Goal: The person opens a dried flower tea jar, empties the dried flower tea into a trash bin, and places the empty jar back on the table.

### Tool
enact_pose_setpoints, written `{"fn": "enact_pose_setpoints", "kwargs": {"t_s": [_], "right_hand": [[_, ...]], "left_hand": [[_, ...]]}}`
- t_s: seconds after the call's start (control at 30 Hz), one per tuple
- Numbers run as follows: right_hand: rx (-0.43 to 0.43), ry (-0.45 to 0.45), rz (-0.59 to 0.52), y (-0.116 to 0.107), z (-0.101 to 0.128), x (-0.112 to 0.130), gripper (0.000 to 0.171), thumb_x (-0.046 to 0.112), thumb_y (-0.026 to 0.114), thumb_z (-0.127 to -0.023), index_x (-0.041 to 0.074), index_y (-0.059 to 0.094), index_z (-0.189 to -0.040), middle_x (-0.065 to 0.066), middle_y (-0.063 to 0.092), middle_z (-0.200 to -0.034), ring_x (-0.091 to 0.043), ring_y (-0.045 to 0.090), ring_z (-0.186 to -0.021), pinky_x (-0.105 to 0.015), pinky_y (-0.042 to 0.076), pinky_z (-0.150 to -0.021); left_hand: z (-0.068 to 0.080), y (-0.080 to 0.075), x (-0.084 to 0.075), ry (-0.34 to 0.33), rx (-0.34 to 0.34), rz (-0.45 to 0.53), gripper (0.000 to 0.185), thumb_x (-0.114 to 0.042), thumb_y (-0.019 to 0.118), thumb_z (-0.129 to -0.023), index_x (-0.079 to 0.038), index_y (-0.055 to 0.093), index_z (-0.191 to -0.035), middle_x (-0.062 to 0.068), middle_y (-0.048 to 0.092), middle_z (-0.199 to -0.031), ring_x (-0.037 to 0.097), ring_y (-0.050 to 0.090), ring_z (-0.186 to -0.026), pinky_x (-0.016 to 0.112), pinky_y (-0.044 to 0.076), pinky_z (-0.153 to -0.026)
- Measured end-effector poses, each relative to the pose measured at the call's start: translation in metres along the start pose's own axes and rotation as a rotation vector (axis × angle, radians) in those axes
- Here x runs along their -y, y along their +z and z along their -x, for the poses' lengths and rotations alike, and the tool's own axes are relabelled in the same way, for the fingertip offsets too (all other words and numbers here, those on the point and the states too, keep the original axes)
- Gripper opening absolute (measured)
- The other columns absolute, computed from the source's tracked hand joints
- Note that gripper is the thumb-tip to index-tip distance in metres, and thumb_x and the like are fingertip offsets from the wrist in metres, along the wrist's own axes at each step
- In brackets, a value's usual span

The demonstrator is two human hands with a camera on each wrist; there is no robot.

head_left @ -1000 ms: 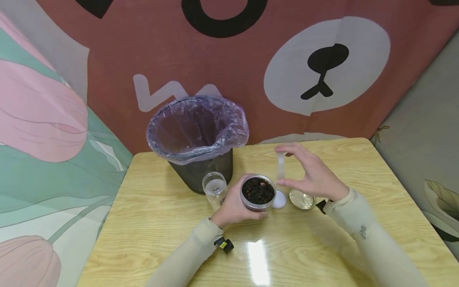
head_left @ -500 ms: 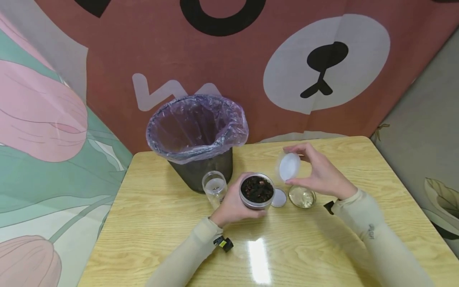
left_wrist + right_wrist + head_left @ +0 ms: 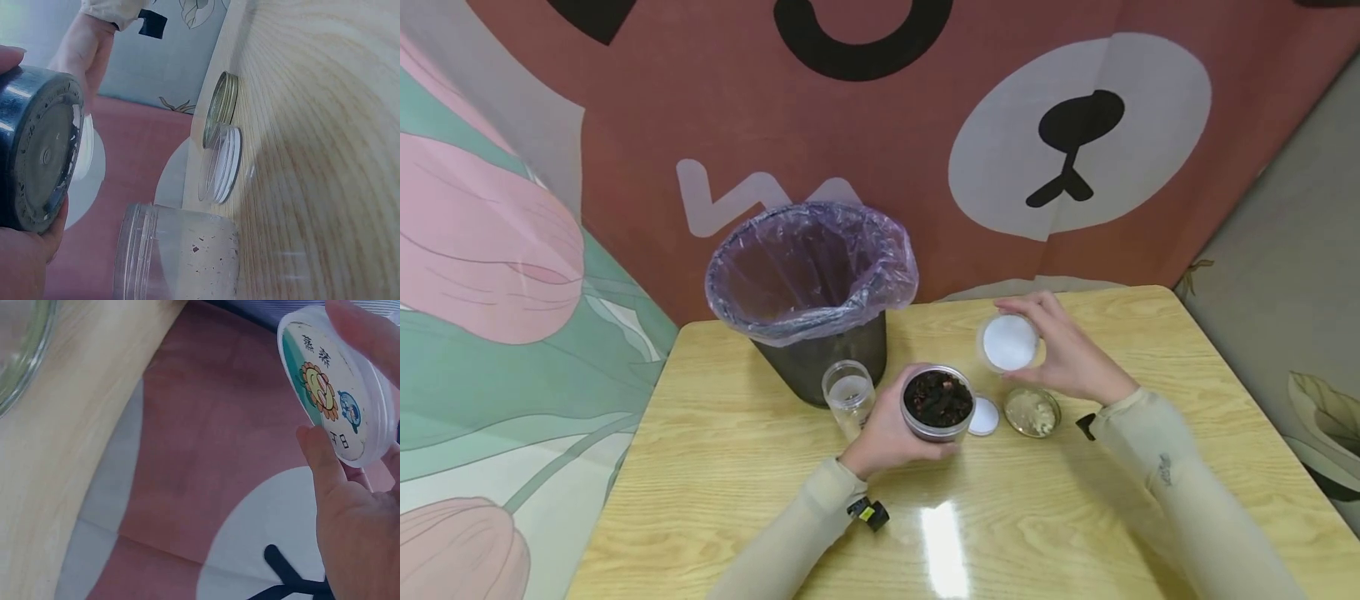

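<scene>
My left hand grips a round jar filled to near its rim with dark, dried leaf-like bits. The left wrist view shows the jar's base, tilted. To its right, my right hand pinches a round plastic lid at the edge between thumb and fingers, raised over the table. Its white inner side faces the head camera. On the outer side, the right wrist view shows a label with a smiling flower. A clear jar stands just left of the held jar, partly hidden by my left hand.
A dark bin with a purple plastic liner stands at the back left of the wooden table. A small lid with a white inside and a gold-rimmed lid lie right of the held jar.
My right hand has turned its lid from edge-on to showing the white inner side, and shifted slightly right. My left hand and its jar have stayed nearly still.
</scene>
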State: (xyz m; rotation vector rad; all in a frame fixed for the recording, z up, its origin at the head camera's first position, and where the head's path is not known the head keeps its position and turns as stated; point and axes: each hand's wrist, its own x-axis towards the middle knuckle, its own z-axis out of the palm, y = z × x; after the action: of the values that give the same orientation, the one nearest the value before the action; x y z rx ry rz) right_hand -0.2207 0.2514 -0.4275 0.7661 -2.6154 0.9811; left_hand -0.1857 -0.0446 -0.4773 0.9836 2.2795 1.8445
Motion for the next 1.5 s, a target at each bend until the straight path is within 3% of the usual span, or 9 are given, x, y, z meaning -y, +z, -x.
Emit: {"fn": "enact_pose_setpoints", "kwargs": {"t_s": [0.2, 0.47, 0.63, 0.9, 1.2, 1.4, 1.5], "right_hand": [[0.028, 0.025, 0.016, 0.012, -0.003, -0.028, 0.09, 0.011, 0.098, -0.067, 0.007, 0.056, -0.146, -0.019, 0.045, -0.135, -0.035, 0.048, -0.124, -0.061, 0.047, -0.099], [0.229, 0.135, -0.008, 0.027, -0.002, -0.065, 0.084, 0.019, 0.091, -0.08, 0.002, 0.049, -0.152, -0.023, 0.045, -0.138, -0.042, 0.049, -0.129, -0.065, 0.043, -0.109], [0.3, 0.19, 0.011, 0.033, -0.003, -0.08, 0.084, 0.018, 0.088, -0.083, 0.0, 0.046, -0.153, -0.024, 0.046, -0.143, -0.044, 0.048, -0.132, -0.066, 0.042, -0.111], [0.328, 0.22, 0.085, 0.041, -0.002, -0.09, 0.081, 0.019, 0.088, -0.082, -0.008, 0.049, -0.148, -0.029, 0.048, -0.139, -0.048, 0.056, -0.123, -0.064, 0.049, -0.103], [0.374, 0.29, 0.086, 0.044, -0.001, -0.093, 0.091, 0.016, 0.092, -0.076, -0.006, 0.045, -0.151, -0.027, 0.052, -0.136, -0.044, 0.06, -0.118, -0.062, 0.051, -0.103], [0.377, 0.286, 0.113, 0.043, -0.002, -0.092, 0.1, 0.024, 0.095, -0.073, -0.005, 0.043, -0.153, -0.028, 0.052, -0.137, -0.045, 0.059, -0.119, -0.063, 0.051, -0.102], [0.357, 0.316, 0.101, 0.039, -0.004, -0.09, 0.098, 0.035, 0.091, -0.079, 0.0, 0.042, -0.156, -0.026, 0.048, -0.145, -0.046, 0.055, -0.127, -0.065, 0.048, -0.105]], "left_hand": [[0.001, -0.001, 0.001, -0.005, 0.005, -0.015, 0.095, -0.004, 0.097, -0.06, -0.012, 0.05, -0.142, 0.004, 0.065, -0.135, 0.017, 0.062, -0.126, 0.036, 0.046, -0.115], [0.001, -0.001, 0.0, 0.004, 0.001, -0.004, 0.094, -0.002, 0.097, -0.06, -0.012, 0.051, -0.142, 0.005, 0.066, -0.135, 0.018, 0.062, -0.126, 0.036, 0.046, -0.115], [0.0, 0.0, -0.002, 0.003, 0.006, -0.003, 0.094, -0.001, 0.096, -0.06, -0.012, 0.051, -0.142, 0.007, 0.065, -0.135, 0.018, 0.062, -0.126, 0.035, 0.047, -0.115], [0.002, -0.002, 0.0, -0.017, 0.001, -0.001, 0.094, -0.005, 0.097, -0.061, -0.013, 0.051, -0.142, 0.006, 0.065, -0.135, 0.018, 0.062, -0.126, 0.035, 0.047, -0.115], [0.002, -0.001, 0.002, -0.012, 0.001, 0.001, 0.095, -0.004, 0.097, -0.06, -0.013, 0.051, -0.142, 0.004, 0.065, -0.135, 0.017, 0.062, -0.126, 0.035, 0.046, -0.115], [0.002, -0.002, 0.002, -0.015, 0.009, -0.008, 0.095, -0.006, 0.097, -0.06, -0.013, 0.051, -0.142, 0.003, 0.065, -0.135, 0.016, 0.061, -0.127, 0.035, 0.046, -0.116], [0.0, -0.002, 0.0, -0.018, 0.018, -0.004, 0.095, -0.005, 0.097, -0.06, -0.013, 0.05, -0.142, 0.003, 0.065, -0.135, 0.015, 0.061, -0.127, 0.034, 0.045, -0.116]]}}
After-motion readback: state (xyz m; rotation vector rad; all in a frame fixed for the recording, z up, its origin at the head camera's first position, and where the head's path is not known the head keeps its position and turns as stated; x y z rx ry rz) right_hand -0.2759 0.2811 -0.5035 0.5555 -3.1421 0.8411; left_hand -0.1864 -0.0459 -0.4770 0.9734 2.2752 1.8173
